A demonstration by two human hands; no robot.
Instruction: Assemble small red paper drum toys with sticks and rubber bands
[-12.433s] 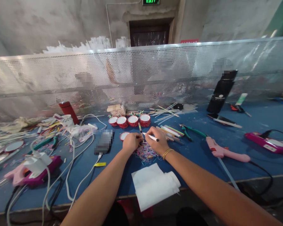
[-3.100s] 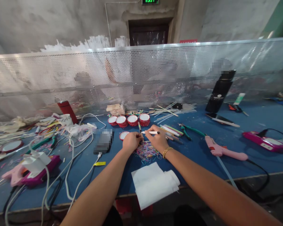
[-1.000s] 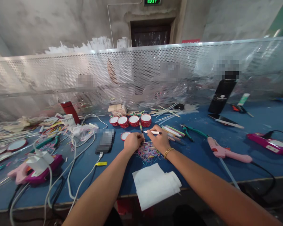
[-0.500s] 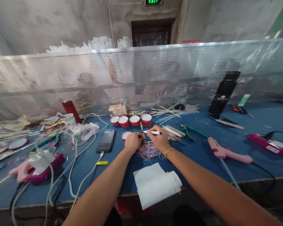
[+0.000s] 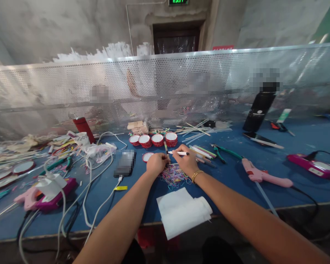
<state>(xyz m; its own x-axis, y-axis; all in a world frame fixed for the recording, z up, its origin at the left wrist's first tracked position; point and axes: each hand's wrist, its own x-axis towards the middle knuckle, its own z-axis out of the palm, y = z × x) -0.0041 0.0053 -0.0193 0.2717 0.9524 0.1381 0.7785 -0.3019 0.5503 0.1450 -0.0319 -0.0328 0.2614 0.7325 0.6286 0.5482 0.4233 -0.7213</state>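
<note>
My right hand grips a white marker pen with a black end. The pen's tip points left, close to a small thin stick with dark and coloured marks. My left hand is closed with its fingers pinched round the lower end of that stick. Whether the tip touches the stick, I cannot tell. Below both hands lies a pile of colourful rubber bands. A round red-rimmed piece with a white top is partly hidden behind my left hand.
Several red-rimmed white discs stand in stacks behind. A folded white sheet lies in front. A phone and white cables are at left. Coloured sticks, green-handled pliers and a pink glue gun are at right.
The marker's tip has shifted very slightly relative to the stick. Both hands keep their grips, and the whole view has moved a little.
</note>
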